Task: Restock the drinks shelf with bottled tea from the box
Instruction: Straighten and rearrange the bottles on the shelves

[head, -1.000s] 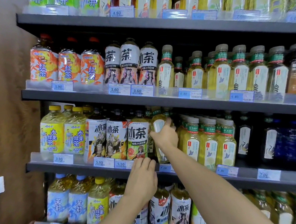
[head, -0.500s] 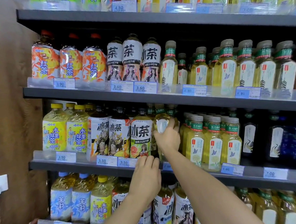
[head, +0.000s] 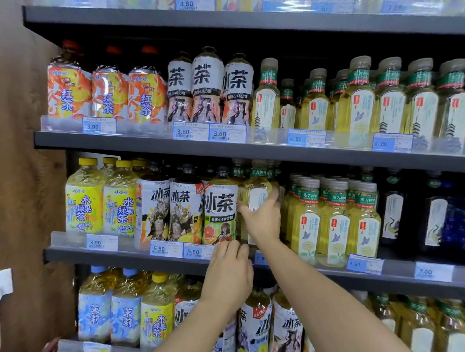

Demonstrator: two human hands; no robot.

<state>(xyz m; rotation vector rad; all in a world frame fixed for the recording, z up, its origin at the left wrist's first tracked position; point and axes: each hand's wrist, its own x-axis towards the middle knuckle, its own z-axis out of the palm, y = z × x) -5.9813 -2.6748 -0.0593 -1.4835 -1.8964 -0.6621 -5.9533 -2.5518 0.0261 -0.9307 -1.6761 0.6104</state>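
A dark grey shelving unit (head: 227,150) fills the view, with a brown wood panel (head: 16,164) to its left. 4 shelf levels show, each fronted by a clear price rail (head: 69,240).

On the level above the middle shelf (head: 114,258) stand 3 orange bottles marked 红茶 (head: 109,96) and 3 white-labelled bottles marked 茶 (head: 206,85). Tags beneath read 3.90, 3.60, 3.60, 4.80 and 4.80.

The front of the middle shelf holds 2 yellow-capped 水果绿茶 bottles (head: 84,197), 3 冰茶 bottles (head: 185,208) and, further right, 3 东方树叶 bottles (head: 334,221) with more rows behind them.

Between the grapefruit-printed 冰茶 and those 东方树叶 rows stands a pale yellow tea bottle (head: 256,196), about upright, its label washed out by glare. The right hand (head: 264,220) grips it, fingers curled round its left side and thumb on its right.

The left hand (head: 228,278) lies lower, fingers together and nearly straight, tips on the price rail just under the grapefruit 冰茶.

Tags here read 3.90, 5.50 (head: 165,249), 5.50 and 7.00; the right forearm hides part of another that starts with 7.
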